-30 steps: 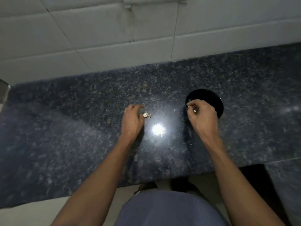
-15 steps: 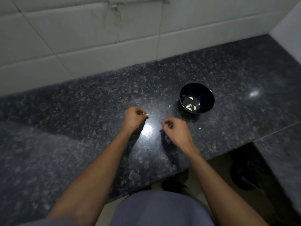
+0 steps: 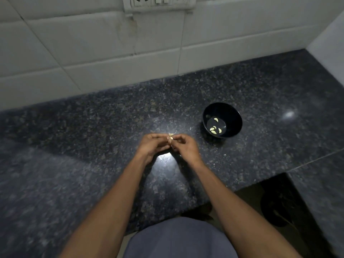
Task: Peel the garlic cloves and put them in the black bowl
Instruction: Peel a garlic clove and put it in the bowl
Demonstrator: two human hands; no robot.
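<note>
Head view shows the right hand [image 3: 186, 147] back from the black bowl [image 3: 222, 121], where peeled cloves [image 3: 215, 129] lie, now meeting the left hand [image 3: 151, 146], both pinching an unpeeled garlic clove [image 3: 170, 137] over the counter [image 3: 93, 136], so peeling resumes.

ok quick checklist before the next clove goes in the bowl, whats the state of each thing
1. Garlic clove held between both hands: ok; left hand and right hand meet on it.
2. Skin fully off: not ok, papery bits still stick up.
3. Black bowl upright on the countertop: ok.
4. Room in bowl: ok, a few peeled cloves inside.
5. Path to bowl clear: ok.
</note>
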